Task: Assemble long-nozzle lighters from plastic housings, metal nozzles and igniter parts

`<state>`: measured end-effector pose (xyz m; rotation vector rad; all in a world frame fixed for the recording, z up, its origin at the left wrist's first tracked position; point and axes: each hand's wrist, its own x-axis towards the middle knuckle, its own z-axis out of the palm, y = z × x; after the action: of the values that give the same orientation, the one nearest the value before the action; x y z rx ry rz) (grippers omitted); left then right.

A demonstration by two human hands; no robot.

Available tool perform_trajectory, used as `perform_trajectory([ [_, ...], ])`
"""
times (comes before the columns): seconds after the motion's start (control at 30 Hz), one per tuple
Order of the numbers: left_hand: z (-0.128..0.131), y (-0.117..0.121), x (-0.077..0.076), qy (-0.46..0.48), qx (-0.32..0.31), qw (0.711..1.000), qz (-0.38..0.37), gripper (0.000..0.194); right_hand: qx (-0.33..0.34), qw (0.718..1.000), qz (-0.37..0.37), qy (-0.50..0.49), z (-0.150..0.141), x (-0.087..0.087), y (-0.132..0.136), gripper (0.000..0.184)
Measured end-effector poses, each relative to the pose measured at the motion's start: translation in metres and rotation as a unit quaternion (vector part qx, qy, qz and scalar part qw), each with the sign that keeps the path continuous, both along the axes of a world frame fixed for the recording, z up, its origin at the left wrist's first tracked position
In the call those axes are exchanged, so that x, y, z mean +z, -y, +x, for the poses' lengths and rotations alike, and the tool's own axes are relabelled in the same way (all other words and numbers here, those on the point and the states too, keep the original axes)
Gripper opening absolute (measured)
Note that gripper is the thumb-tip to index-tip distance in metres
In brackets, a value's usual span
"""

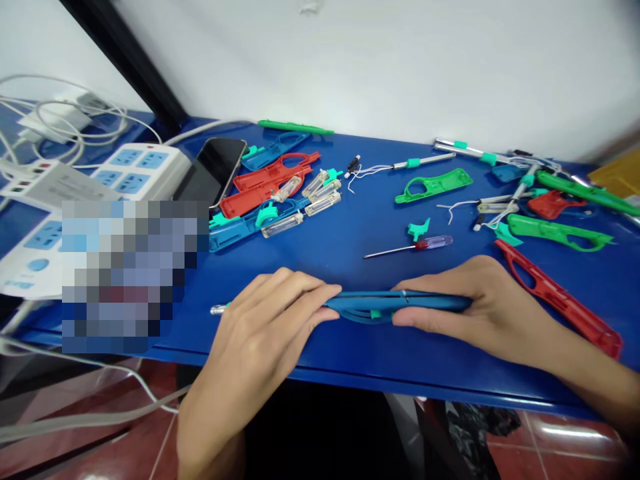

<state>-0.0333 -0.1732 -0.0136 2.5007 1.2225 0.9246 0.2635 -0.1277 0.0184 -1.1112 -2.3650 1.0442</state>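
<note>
Both hands grip a blue gas lighter (367,301), held level just above the front part of the table. A narrow seam runs along its upper side, and a bit of teal trigger shows beneath. My left hand (270,323) pinches the lighter near its neck, fingers and thumb closed. Past that hand, a metal tube tip (219,309) pokes out to the left. My right hand (480,310) is closed round the other end, thumb on the near side. Beyond the hands lie a screwdriver (433,243) with a clear purple-red handle and a loose teal trigger (419,229).
Red half-shells (273,173), clear fuel tanks (323,200) and blue shells (230,230) lie at the left back. Green shells (437,185), a red shell (565,300) and wired metal tubes (425,161) are at the right. Power strips (150,170) and a phone (215,170) stand left.
</note>
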Motion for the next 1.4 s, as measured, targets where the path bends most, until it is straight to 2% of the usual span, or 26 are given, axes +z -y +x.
perform_trajectory([
  [0.07,0.002,-0.002,0.001,-0.012,0.004,1.000,-0.004,0.024,-0.026,0.994,-0.109,-0.010,-0.002,0.006,-0.004,0.038],
  [0.13,0.003,-0.003,0.001,-0.012,0.006,1.000,-0.005,0.025,-0.044,0.991,-0.126,-0.002,-0.004,0.010,-0.006,0.037],
  [0.17,0.003,-0.003,0.001,-0.011,0.006,1.000,-0.007,0.025,-0.046,0.994,-0.100,0.006,-0.004,0.011,-0.008,0.037],
  [0.23,0.003,-0.003,0.000,-0.010,0.008,1.000,-0.009,0.025,-0.031,0.999,0.002,0.024,-0.003,0.010,-0.010,0.037],
  [0.33,0.004,-0.003,-0.001,-0.025,0.021,0.999,-0.003,0.026,0.002,0.986,0.162,0.042,-0.001,0.002,-0.013,0.036],
  [0.4,0.005,-0.003,-0.003,-0.042,0.042,0.998,0.003,0.027,0.016,0.977,0.209,0.048,0.002,-0.003,-0.016,0.034],
  [0.5,0.007,-0.003,-0.004,-0.072,0.067,0.995,0.011,0.029,0.054,0.972,0.225,0.048,0.007,-0.007,-0.019,0.038],
  [0.63,0.007,-0.003,-0.004,-0.108,0.060,0.992,0.018,0.033,0.094,0.965,0.236,0.059,0.013,-0.006,-0.022,0.041],
  [0.83,0.006,-0.004,-0.004,-0.118,0.052,0.991,0.023,0.036,0.092,0.964,0.247,0.030,0.012,-0.011,-0.021,0.038],
  [1.13,0.006,-0.004,-0.004,-0.123,0.054,0.991,0.026,0.036,0.082,0.949,0.297,0.066,0.011,-0.012,-0.016,0.039],
  [1.4,0.006,-0.004,-0.005,-0.135,0.064,0.988,0.033,0.038,0.065,0.962,0.265,0.029,0.007,-0.012,-0.014,0.035],
])
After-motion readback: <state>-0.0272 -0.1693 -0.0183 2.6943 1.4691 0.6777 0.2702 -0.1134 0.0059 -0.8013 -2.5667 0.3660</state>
